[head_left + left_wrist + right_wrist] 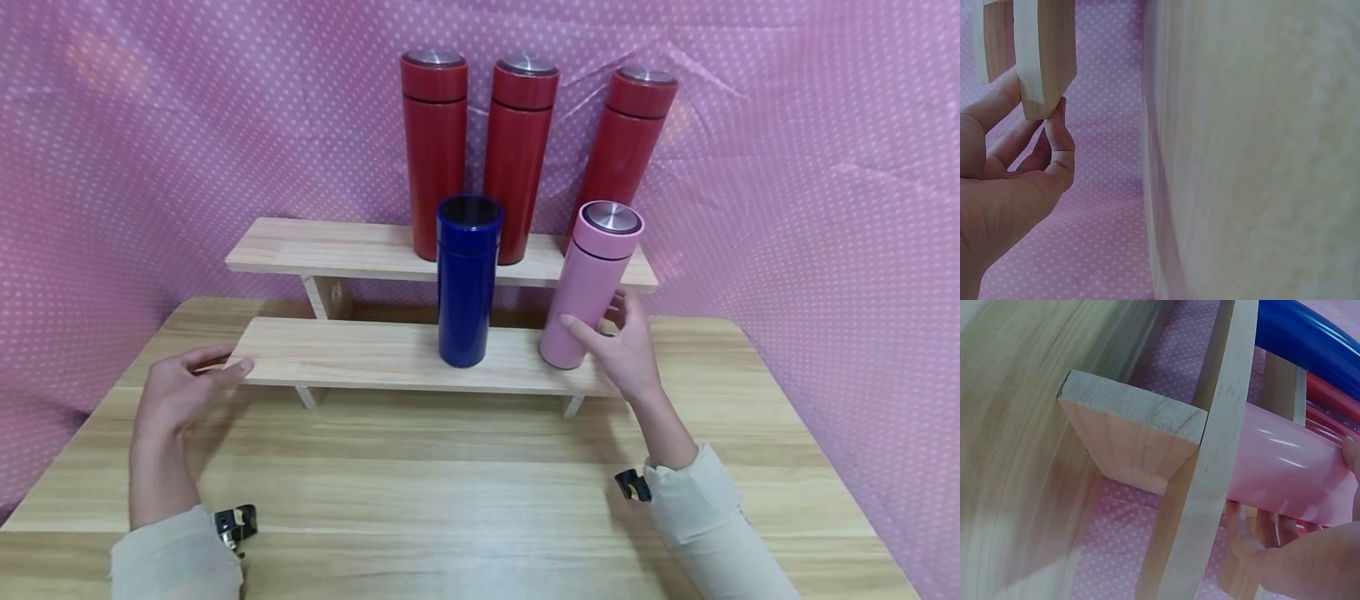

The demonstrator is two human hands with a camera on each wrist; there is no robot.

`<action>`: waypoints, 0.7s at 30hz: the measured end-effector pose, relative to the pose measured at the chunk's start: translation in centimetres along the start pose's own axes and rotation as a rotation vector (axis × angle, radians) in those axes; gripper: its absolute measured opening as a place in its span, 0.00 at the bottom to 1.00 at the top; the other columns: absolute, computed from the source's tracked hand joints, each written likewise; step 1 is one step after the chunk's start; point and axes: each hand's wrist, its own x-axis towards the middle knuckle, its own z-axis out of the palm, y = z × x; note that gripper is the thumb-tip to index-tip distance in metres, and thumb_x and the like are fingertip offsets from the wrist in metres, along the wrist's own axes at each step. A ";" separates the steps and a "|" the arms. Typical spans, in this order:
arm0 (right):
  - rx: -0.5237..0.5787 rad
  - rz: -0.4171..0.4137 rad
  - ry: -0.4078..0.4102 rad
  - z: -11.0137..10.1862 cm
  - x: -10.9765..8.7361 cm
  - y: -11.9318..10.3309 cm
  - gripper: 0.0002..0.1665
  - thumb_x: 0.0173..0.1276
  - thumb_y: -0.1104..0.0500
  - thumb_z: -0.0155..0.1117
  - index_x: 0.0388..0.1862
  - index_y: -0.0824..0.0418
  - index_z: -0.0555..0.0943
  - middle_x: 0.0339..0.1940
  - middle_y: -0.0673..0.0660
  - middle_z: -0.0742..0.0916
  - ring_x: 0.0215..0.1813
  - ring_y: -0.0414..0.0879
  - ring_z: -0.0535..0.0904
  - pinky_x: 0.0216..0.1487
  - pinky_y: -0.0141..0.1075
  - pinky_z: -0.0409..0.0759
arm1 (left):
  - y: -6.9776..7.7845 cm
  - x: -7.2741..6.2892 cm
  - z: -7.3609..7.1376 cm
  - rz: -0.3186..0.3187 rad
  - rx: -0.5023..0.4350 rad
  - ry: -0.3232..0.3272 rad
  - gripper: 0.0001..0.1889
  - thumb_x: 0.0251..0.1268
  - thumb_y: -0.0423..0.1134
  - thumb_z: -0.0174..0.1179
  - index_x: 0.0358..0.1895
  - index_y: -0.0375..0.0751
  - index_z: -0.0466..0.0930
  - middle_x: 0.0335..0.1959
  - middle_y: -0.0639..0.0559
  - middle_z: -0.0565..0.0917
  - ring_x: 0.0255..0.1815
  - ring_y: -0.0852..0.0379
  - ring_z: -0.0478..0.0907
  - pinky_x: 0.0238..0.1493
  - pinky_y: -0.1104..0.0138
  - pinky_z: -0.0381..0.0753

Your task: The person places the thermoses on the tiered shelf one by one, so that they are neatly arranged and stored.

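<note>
My right hand (628, 354) holds a pink thermos flask (588, 287) by its lower part, thumb at the front and fingers round the right side. In the right wrist view the base of this flask meets the lower wooden shelf board (1219, 456). A dark blue thermos flask (467, 300) stands upright on the same board, left of the pink one. My left hand (176, 392) pinches the left end of that lower board (352, 354), with the thumb on top. The left wrist view shows its fingers (1060, 147) bent around the board's end.
Behind, on the higher shelf board (322, 246), stand a left red flask (437, 158), a middle red flask (522, 158) and a right red flask (630, 142). Both boards form a stepped rack on a wooden table (420, 492). Pink dotted cloth (225, 125) hangs around the back and sides.
</note>
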 end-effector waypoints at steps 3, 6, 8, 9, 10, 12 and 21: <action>0.005 0.002 0.002 0.0 0.0 -0.1 0.44 0.60 0.56 0.78 0.70 0.65 0.67 0.62 0.60 0.77 0.59 0.52 0.75 0.62 0.49 0.74 | 0.0 0.0 0.0 0.001 -0.003 0.000 0.39 0.63 0.53 0.71 0.70 0.31 0.71 0.35 0.78 0.77 0.39 0.74 0.74 0.41 0.77 0.76; 0.015 0.002 -0.001 0.0 0.0 -0.2 0.44 0.60 0.56 0.78 0.70 0.65 0.66 0.62 0.60 0.76 0.59 0.52 0.75 0.62 0.50 0.74 | 0.1 0.0 -0.1 -0.006 0.013 0.005 0.40 0.63 0.54 0.71 0.71 0.32 0.71 0.36 0.77 0.76 0.41 0.73 0.73 0.40 0.78 0.75; 0.021 0.002 -0.004 0.1 0.1 -0.3 0.44 0.60 0.56 0.78 0.70 0.65 0.66 0.63 0.60 0.76 0.59 0.52 0.75 0.62 0.51 0.74 | 0.2 0.0 -0.1 -0.010 0.016 0.006 0.40 0.63 0.54 0.71 0.71 0.33 0.71 0.36 0.78 0.76 0.42 0.72 0.72 0.40 0.78 0.74; 0.025 0.001 -0.006 0.1 0.1 -0.3 0.44 0.60 0.57 0.78 0.70 0.65 0.66 0.63 0.60 0.76 0.60 0.52 0.75 0.62 0.51 0.74 | 0.2 0.1 -0.1 -0.011 0.018 0.008 0.40 0.63 0.55 0.71 0.71 0.33 0.71 0.37 0.77 0.76 0.42 0.71 0.72 0.40 0.78 0.73; 0.028 0.002 -0.008 0.1 0.1 -0.4 0.44 0.60 0.57 0.78 0.70 0.65 0.66 0.63 0.60 0.76 0.60 0.52 0.75 0.62 0.51 0.74 | 0.2 0.0 -0.1 -0.013 0.027 0.008 0.40 0.63 0.55 0.71 0.71 0.33 0.71 0.37 0.77 0.76 0.43 0.71 0.71 0.40 0.79 0.73; 0.032 0.006 -0.011 0.1 0.1 -0.4 0.44 0.60 0.57 0.78 0.70 0.65 0.66 0.63 0.60 0.76 0.60 0.52 0.75 0.62 0.51 0.74 | 0.3 0.0 0.0 -0.023 0.033 0.005 0.41 0.63 0.56 0.70 0.72 0.34 0.70 0.40 0.75 0.76 0.46 0.69 0.71 0.41 0.79 0.72; 0.045 0.018 -0.017 0.0 -0.2 -0.3 0.46 0.60 0.57 0.79 0.72 0.63 0.65 0.64 0.59 0.76 0.62 0.52 0.74 0.64 0.48 0.73 | 0.3 -0.1 0.2 -0.046 0.054 0.000 0.42 0.64 0.60 0.68 0.74 0.36 0.69 0.61 0.47 0.75 0.65 0.46 0.66 0.57 0.64 0.70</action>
